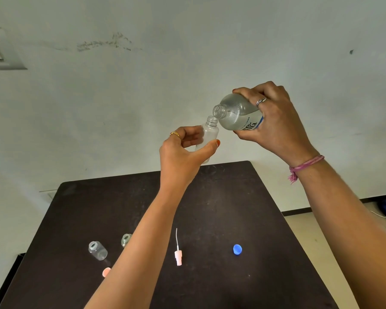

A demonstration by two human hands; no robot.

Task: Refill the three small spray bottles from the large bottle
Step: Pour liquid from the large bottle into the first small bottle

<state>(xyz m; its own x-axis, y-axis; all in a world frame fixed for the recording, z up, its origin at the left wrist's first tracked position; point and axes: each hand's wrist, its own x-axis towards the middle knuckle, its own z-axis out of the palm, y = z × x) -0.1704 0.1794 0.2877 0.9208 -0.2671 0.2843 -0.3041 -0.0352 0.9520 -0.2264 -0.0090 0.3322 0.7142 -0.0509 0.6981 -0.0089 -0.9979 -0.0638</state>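
Above, large bottle (236, 114) half-full, small bottle (207, 139) empty

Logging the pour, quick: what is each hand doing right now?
Left hand: holding the small spray bottle.
Right hand: holding the tilted large bottle.

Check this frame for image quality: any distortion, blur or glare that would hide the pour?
Head view: wide-angle bending is strong, the dark table splaying toward the bottom; lighting is soft and even, no hard shadows. The large bottle and the small spray bottle are sharp, without blinding glare; whether liquid is flowing cannot be told. The left forearm partly hides one small bottle.
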